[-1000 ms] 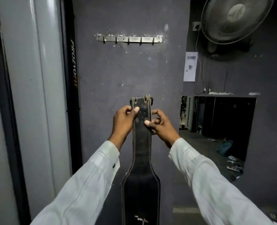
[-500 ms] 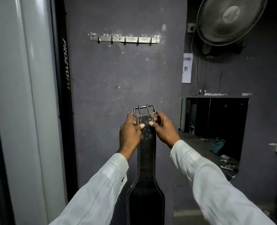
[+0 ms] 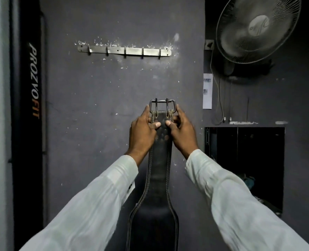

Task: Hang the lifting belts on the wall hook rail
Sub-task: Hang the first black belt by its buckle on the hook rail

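belt: a black leather lifting belt (image 3: 159,160) hangs straight down in front of the wall, narrow end up, wide part running out of view at 6 o'clock.
buckle: the metal buckle (image 3: 162,105) now stands clear above the strap with both prongs showing; a second ago the strap end was folded over and the buckle was tucked out of sight.
left hand: the left hand (image 3: 142,132) grips the left edge of the strap just under the buckle, thumb across the front, fingers behind.
right hand: the right hand (image 3: 181,131) grips the right edge at the same height, thumb on the front, forefinger up along the buckle's side.
rail: the steel hook rail (image 3: 124,51) is on the wall at 12 o'clock from the buckle, tilted a touch down to the right, five hooks, none carrying anything.
gap: buckle and rail are well apart; nothing is hooked yet.
what changed: over the last second the buckle was flipped up and opened out, and both hands shifted up to frame it; the wall looks closer too.
meaning: the belt now has an open metal loop ready to go over a hook, so the hanging step is set up but not done.
next, likely: raise the buckle toward 12 o'clock and drop its frame over one hook.
risk: the heavy lower part may swing and pull the buckle off line.
surroundings: a wall fan (image 3: 258,29) at 2 o'clock, a paper notice (image 3: 208,91) at 3 o'clock of the rail's lower side.
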